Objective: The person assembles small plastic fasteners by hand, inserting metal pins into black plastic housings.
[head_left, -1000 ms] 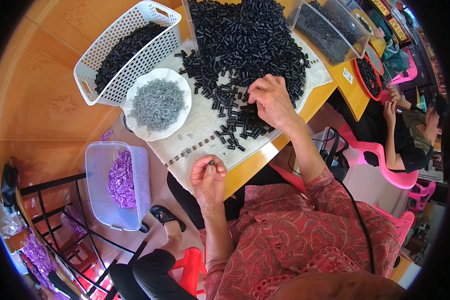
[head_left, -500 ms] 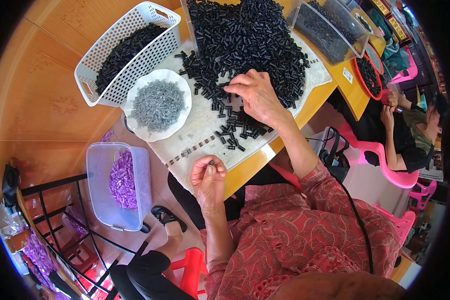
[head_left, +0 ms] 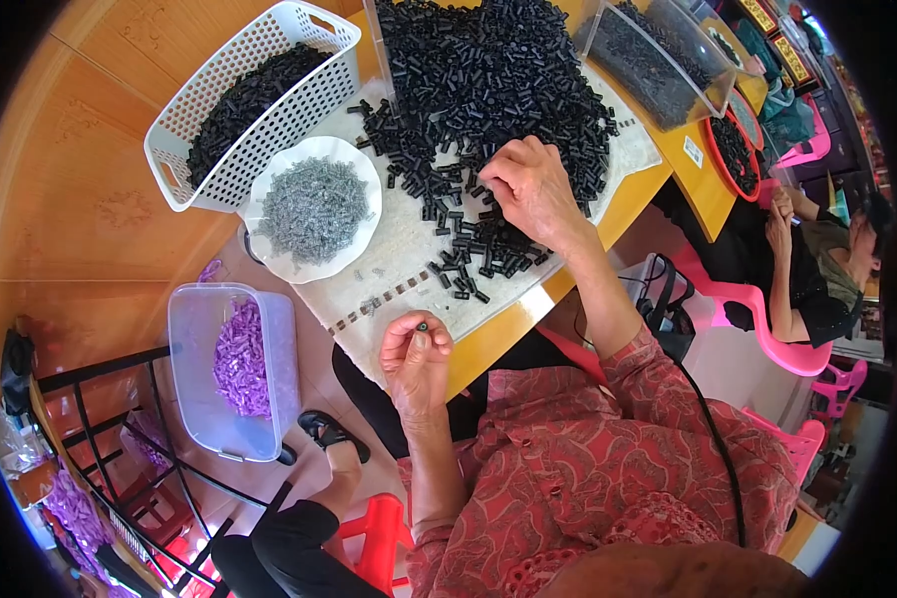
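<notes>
My left hand [head_left: 416, 364], near the front edge of the table, pinches a small black tube [head_left: 423, 327] between thumb and fingers, its round end facing up. At the near side of a big heap of small black tubes [head_left: 488, 80], my right hand [head_left: 530, 189] has its thumb and fingertips pressed together. Whether a tube sits in that pinch is hidden. Loose tubes [head_left: 460, 284] lie just below the right hand on a whitish cloth [head_left: 389, 261]. A white scalloped bowl [head_left: 354, 257] of small clear pieces [head_left: 314, 209] stands left of the heap.
At the back left is a white perforated basket [head_left: 254, 149] of black parts. A clear bin [head_left: 658, 65] of dark pieces stands at the back right. On the floor at left, a translucent tub [head_left: 194, 399] holds purple pieces [head_left: 241, 359]. Another person [head_left: 802, 259] sits at right.
My right hand has moved slightly to the right over the near edge of the heap, and its fingers have drawn together. The left hand stays put with its tube.
</notes>
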Demonstrator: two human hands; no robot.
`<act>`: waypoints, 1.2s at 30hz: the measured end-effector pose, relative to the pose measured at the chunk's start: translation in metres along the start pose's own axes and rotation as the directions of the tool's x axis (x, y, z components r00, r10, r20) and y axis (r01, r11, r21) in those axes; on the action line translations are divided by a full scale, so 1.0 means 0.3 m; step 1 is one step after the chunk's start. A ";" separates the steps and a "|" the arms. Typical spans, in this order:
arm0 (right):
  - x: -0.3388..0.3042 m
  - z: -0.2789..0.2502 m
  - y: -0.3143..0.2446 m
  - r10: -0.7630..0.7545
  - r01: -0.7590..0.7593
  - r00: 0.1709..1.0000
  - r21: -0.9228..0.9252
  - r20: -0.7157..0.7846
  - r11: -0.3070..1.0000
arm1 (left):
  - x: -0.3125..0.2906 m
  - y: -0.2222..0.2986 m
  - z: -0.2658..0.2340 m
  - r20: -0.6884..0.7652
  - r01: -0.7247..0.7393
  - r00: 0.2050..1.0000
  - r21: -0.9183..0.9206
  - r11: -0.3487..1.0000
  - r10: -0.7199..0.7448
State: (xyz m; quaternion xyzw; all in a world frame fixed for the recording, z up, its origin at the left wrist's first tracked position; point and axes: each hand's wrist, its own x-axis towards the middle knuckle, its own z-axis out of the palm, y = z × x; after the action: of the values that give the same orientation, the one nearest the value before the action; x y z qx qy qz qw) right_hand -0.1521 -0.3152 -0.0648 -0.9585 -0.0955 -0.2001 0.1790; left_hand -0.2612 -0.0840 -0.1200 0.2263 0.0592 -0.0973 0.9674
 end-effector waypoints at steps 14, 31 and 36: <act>0.017 0.031 -0.052 -0.016 0.025 0.998 -0.128 0.065 0.991 | 0.001 0.001 0.000 0.010 0.004 1.000 -0.006 1.000 -0.004; -0.048 0.011 -0.037 0.043 -0.029 0.997 0.193 -0.070 0.981 | -0.001 0.003 -0.004 0.024 -0.003 1.000 -0.013 1.000 0.004; -0.078 0.001 -0.052 0.271 -0.277 0.957 0.590 0.102 0.758 | -0.001 0.000 0.001 0.028 -0.004 1.000 -0.027 1.000 0.005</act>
State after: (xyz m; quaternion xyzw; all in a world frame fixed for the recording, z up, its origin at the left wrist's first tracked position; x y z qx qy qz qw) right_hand -0.1773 -0.3034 -0.0700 -0.8571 -0.0133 -0.1265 0.4992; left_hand -0.2613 -0.0840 -0.1197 0.2120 0.0465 -0.0974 0.9713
